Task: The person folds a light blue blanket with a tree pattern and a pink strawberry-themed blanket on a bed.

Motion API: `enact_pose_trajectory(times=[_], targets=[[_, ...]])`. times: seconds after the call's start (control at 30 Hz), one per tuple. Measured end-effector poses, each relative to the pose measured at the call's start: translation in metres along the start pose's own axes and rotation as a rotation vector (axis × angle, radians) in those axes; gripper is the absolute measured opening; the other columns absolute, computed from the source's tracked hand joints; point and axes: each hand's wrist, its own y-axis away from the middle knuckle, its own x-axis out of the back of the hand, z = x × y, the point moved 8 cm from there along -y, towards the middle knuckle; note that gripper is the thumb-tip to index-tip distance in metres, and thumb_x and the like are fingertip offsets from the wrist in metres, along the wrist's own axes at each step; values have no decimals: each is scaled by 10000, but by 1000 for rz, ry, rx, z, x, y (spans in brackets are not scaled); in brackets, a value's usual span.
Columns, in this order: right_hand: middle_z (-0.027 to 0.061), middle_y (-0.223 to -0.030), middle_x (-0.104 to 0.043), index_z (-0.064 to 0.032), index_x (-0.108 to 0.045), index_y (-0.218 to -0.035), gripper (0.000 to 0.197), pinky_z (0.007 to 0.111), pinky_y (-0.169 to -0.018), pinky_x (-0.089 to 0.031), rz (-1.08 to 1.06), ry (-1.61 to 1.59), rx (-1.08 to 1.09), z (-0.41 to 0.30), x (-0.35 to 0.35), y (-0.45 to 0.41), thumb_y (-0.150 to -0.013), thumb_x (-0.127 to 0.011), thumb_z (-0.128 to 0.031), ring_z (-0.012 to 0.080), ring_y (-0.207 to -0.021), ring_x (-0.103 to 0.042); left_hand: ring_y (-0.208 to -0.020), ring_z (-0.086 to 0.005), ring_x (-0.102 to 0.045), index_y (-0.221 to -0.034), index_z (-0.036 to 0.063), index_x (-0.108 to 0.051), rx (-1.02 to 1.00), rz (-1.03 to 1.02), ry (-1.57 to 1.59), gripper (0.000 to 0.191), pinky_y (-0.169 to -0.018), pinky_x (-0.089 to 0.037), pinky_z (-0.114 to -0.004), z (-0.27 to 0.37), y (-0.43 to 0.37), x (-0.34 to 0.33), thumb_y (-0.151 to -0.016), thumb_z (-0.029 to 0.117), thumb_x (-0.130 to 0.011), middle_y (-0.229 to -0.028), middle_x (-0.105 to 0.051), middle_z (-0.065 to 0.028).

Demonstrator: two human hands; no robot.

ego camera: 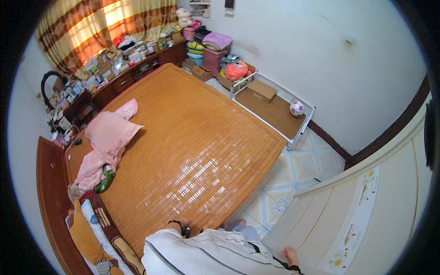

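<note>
My left hand [185, 222] is over the near edge of the bamboo bed mat [192, 137], beside my striped shirt. It is blurred, with a dark band at the wrist, and a small dark item shows beside it; whether I hold that is unclear. To the right hangs my right hand [290, 254], loosely curled, in front of a cream panelled cabinet or door [330, 220]. Nothing shows in its fingers, though the palm is hidden. On the mat's left side lies a crumpled pink blanket [110, 130], with a green cloth item [105, 179] at its lower end.
Along the left stands a wooden headboard [55, 192], beside folded bedding and an orange plush toy [84, 233]. A white-framed cot [271, 110] holds a cardboard box [262, 91] and a ball [296, 108]. Under the curtains, a cluttered wooden cabinet [120, 86] lines the wall.
</note>
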Motion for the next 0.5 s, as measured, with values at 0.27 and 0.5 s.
enact_pose_trajectory(times=[0.27,0.5], targets=[[95,-652,-557,-16,-544,-814,129,277,-479,-440,-79,-313,-119,12,37,-56,-747,-521,-124,178,-550,-538,-571,-178,-507,-660,63,-566,102,118,323,165,-483,-396,-339,179,-55,81,-725,209,-524,-601,-542,-85],[101,-730,-581,-13,-529,-848,161,268,-480,-443,-149,16,-80,-133,77,-167,-768,-501,-150,174,-562,-562,-611,-119,-532,-745,52,-552,-79,161,542,190,-491,-418,-263,357,-111,86,-807,219,-487,-692,-561,-47]])
